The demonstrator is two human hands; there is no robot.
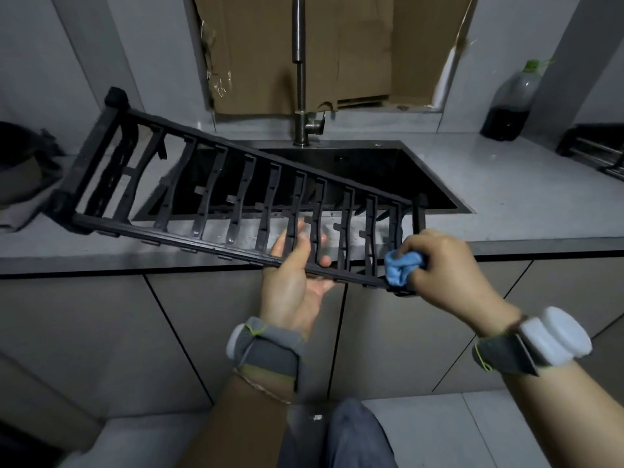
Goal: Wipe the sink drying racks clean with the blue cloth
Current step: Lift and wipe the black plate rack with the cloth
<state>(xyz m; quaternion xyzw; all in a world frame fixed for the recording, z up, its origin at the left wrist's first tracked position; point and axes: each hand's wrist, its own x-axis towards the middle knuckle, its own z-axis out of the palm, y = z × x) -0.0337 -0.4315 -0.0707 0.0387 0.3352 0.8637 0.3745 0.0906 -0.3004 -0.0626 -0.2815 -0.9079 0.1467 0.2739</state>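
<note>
Grey counter (506,197) around dark sink (388,170); cardboard (354,45) behind faucet (299,62).

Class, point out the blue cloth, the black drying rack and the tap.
blue cloth (400,268), head view, bunched middle.
drying rack (169,238), head view, near long rail.
tap (299,62), head view, upright pipe.

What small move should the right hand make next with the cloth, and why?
Probably slide the blue cloth leftward along the near rail of the drying rack: the right hand grips it at the rack's right corner, and the left hand holds the rack steady.
</note>
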